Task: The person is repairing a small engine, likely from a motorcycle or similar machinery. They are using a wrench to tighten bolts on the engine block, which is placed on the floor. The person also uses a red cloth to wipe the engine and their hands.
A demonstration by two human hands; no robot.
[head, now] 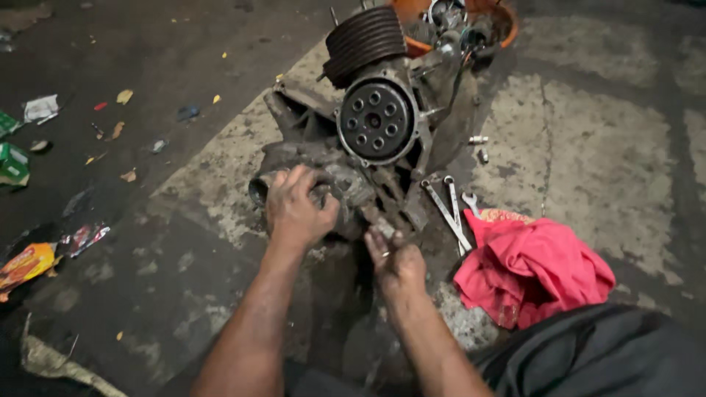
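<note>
A grimy scooter engine (368, 125) lies on the concrete floor, with a finned black cylinder at its far end and a round plate with several holes on its side. My left hand (296, 208) grips the dirty rounded casing at the engine's near end. My right hand (396, 257) is just right of it, fingers pinched on a small greasy part at the casing's lower edge; what that part is I cannot make out.
Two spanners (448, 209) lie on the floor right of the engine, beside a crumpled red cloth (533, 268). An orange tub (493, 18) with parts stands behind the engine. Wrappers and litter (26, 261) are scattered at the left. My dark trouser leg (596, 353) fills the bottom right.
</note>
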